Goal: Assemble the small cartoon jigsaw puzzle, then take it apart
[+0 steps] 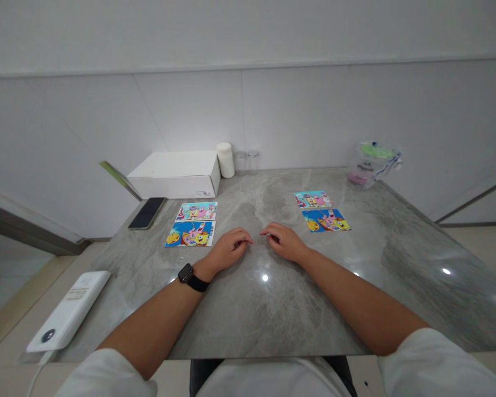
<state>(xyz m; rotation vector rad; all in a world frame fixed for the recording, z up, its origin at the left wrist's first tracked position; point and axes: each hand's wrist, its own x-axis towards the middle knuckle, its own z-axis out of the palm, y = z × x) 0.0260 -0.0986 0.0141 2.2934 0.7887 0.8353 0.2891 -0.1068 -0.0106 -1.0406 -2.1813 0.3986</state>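
My left hand (230, 246), with a black smartwatch (193, 277) at its wrist, rests on the grey marbled table (264, 320). Its fingers curl inward and nothing shows in them. Facing it across a small gap, my right hand (284, 241) lies with its fingers curled too, also without a visible object. Just left of my left hand is a blue cartoon picture card (190, 234), with a light-blue cartoon card (197, 211) right behind it. Beyond my right hand lie a matching blue card (326, 220) and a matching light-blue card (313, 199).
A white box (173, 173), a white bottle (225, 160) and two clear glasses (252, 161) stand by the wall. Back left lies a phone (147, 213); front left, a white power bank (69, 311) with a cable. A clear plastic bag (374, 165) sits back right.
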